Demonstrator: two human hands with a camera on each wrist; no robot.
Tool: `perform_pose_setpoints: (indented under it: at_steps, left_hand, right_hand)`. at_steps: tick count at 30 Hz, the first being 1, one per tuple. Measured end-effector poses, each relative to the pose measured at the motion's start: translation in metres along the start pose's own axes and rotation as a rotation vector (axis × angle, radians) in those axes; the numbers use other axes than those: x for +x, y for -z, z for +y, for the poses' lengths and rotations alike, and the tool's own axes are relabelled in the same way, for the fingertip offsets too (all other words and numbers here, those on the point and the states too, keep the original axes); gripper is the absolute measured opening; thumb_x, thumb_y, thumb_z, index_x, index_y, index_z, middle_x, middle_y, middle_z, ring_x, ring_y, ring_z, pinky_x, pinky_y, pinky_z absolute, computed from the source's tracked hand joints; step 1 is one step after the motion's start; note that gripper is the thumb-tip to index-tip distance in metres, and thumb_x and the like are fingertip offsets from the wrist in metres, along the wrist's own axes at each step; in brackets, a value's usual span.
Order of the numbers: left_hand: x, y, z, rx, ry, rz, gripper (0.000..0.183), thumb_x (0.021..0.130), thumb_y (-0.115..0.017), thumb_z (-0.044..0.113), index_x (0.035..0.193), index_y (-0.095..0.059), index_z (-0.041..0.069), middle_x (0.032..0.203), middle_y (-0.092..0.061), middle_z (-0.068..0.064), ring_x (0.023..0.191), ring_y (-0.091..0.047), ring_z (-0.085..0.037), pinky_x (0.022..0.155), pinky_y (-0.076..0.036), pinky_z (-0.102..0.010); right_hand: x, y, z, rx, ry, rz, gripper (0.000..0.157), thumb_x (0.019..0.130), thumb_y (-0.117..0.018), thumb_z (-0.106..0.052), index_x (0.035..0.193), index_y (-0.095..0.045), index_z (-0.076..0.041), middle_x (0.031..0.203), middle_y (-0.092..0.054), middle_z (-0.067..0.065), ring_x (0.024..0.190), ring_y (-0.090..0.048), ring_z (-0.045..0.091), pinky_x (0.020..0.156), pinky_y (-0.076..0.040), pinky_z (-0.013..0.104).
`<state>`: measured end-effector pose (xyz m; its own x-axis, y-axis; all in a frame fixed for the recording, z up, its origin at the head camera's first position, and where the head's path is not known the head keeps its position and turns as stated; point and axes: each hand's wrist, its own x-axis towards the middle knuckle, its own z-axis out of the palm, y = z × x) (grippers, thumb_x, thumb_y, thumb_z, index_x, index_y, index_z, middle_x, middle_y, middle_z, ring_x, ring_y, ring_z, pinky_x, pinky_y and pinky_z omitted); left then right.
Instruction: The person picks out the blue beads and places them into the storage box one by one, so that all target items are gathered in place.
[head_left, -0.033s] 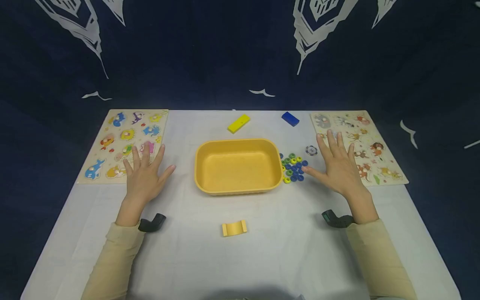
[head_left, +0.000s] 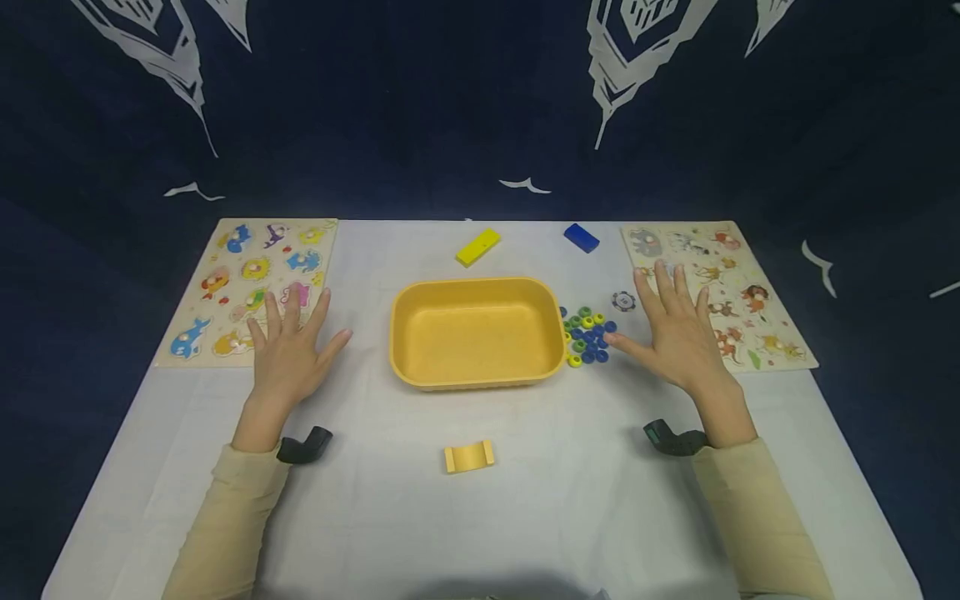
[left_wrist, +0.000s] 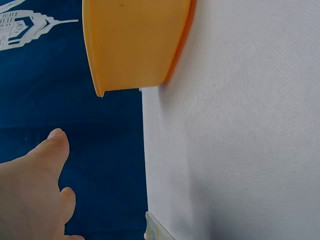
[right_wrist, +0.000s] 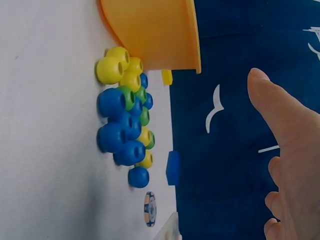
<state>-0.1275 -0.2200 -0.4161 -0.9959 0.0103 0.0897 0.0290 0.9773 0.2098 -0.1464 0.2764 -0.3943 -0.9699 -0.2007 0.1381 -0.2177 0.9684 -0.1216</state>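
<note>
My left hand [head_left: 288,358] has its fingers spread, over the near right part of the left picture board [head_left: 202,321]. Likewise spread, my right hand [head_left: 678,337] overlaps the left side of the right picture board [head_left: 776,333]. Neither hand holds anything. Between them stands a yellow plastic tub [head_left: 477,383] with nothing inside. A cluster of blue, green and yellow beads [right_wrist: 112,137] lies against the tub's right side, close to my right thumb [right_wrist: 270,95]. Beyond the beads is a round patterned chip [head_left: 623,301].
Nearer than the tub lies a small yellow curved block [head_left: 468,457]. Toward the far edge are a yellow block [head_left: 477,247] and a blue block [head_left: 581,238]. A white cloth [head_left: 390,525] covers the table, and a dark blue curtain [head_left: 405,108] hangs behind it.
</note>
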Motion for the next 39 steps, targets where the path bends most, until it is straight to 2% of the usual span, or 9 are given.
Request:
perform_pose_setpoints:
  at_steps: [8,12,14,15,19,22,25,31,39]
  left_hand:
    - [0.001,-0.002,0.002,0.002,-0.002,0.010,0.071,0.084,-0.032,0.063,0.143,-0.011,0.028,0.149,0.004,-0.014,0.129,0.025,-0.031,0.100,0.007,-0.066]
    - [0.002,-0.005,0.011,-0.094,0.006,0.056,0.072,0.085,-0.032,0.061,0.143,-0.008,0.027,0.149,0.003,-0.014,0.131,0.020,-0.033,0.103,0.001,-0.064]
    - [0.002,-0.009,0.020,-0.216,0.013,0.125,0.071,0.086,-0.037,0.056,0.144,-0.009,0.024,0.149,-0.003,-0.015,0.134,0.009,-0.035,0.105,-0.004,-0.061]
    - [0.002,-0.013,0.026,-0.298,0.018,0.162,0.070,0.087,-0.039,0.052,0.144,-0.009,0.023,0.149,-0.007,-0.015,0.135,0.003,-0.035,0.106,-0.007,-0.059]
    - [0.001,-0.030,0.053,-0.728,0.040,0.283,0.063,0.089,-0.045,0.035,0.143,-0.016,0.021,0.144,-0.025,-0.010,0.130,-0.026,-0.031,0.104,-0.025,-0.051]
    - [0.000,-0.043,0.069,-1.033,0.066,0.292,0.056,0.091,-0.043,0.024,0.142,-0.020,0.019,0.140,-0.032,-0.010,0.122,-0.036,-0.031,0.100,-0.033,-0.047]
    - [-0.002,-0.052,0.079,-1.213,0.091,0.281,0.052,0.092,-0.039,0.016,0.141,-0.022,0.013,0.136,-0.034,-0.014,0.117,-0.039,-0.032,0.098,-0.035,-0.044]
    - [-0.012,-0.054,0.089,-1.330,0.100,0.273,0.050,0.089,-0.036,0.005,0.138,-0.026,0.004,0.133,-0.035,-0.022,0.119,-0.039,-0.034,0.100,-0.034,-0.044]
    - [-0.017,-0.053,0.095,-1.300,0.047,0.247,0.048,0.088,-0.035,0.001,0.136,-0.030,0.000,0.130,-0.039,-0.020,0.116,-0.042,-0.034,0.096,-0.038,-0.047]
  right_hand:
    - [-0.003,-0.008,0.004,0.039,-0.010,0.055,0.094,0.074,-0.050,-0.065,0.144,-0.006,-0.020,0.149,0.010,0.002,0.134,0.017,0.023,0.104,0.013,0.057]
    - [-0.011,-0.018,0.002,0.139,-0.046,0.230,0.088,0.075,-0.059,-0.054,0.143,-0.016,-0.019,0.148,-0.011,0.015,0.133,-0.014,0.037,0.103,-0.018,0.058]
    - [-0.017,-0.026,-0.001,0.212,-0.077,0.335,0.082,0.075,-0.063,-0.046,0.141,-0.025,-0.016,0.136,-0.032,0.020,0.114,-0.039,0.035,0.087,-0.037,0.050]
    - [-0.019,-0.030,-0.003,0.249,-0.101,0.377,0.078,0.076,-0.064,-0.043,0.139,-0.029,-0.014,0.127,-0.040,0.020,0.102,-0.045,0.031,0.077,-0.040,0.044]
    - [-0.028,-0.047,-0.011,0.372,-0.191,0.434,0.062,0.078,-0.064,-0.038,0.130,-0.043,-0.010,0.094,-0.054,0.011,0.065,-0.042,0.018,0.053,-0.032,0.030]
    - [-0.032,-0.059,-0.017,0.416,-0.216,0.401,0.057,0.076,-0.066,-0.039,0.123,-0.049,-0.011,0.084,-0.059,0.005,0.056,-0.039,0.013,0.047,-0.029,0.025]
    - [-0.033,-0.071,-0.021,0.432,-0.213,0.364,0.056,0.073,-0.068,-0.040,0.117,-0.052,-0.010,0.079,-0.062,0.004,0.053,-0.039,0.011,0.043,-0.030,0.024]
    - [-0.034,-0.083,-0.024,0.415,-0.235,0.326,0.048,0.073,-0.070,-0.036,0.110,-0.056,-0.010,0.078,-0.063,0.004,0.055,-0.040,0.012,0.047,-0.030,0.024]
    - [-0.035,-0.088,-0.023,0.394,-0.221,0.302,0.032,0.072,-0.070,-0.026,0.098,-0.062,-0.009,0.075,-0.059,0.003,0.058,-0.041,0.014,0.050,-0.031,0.025]
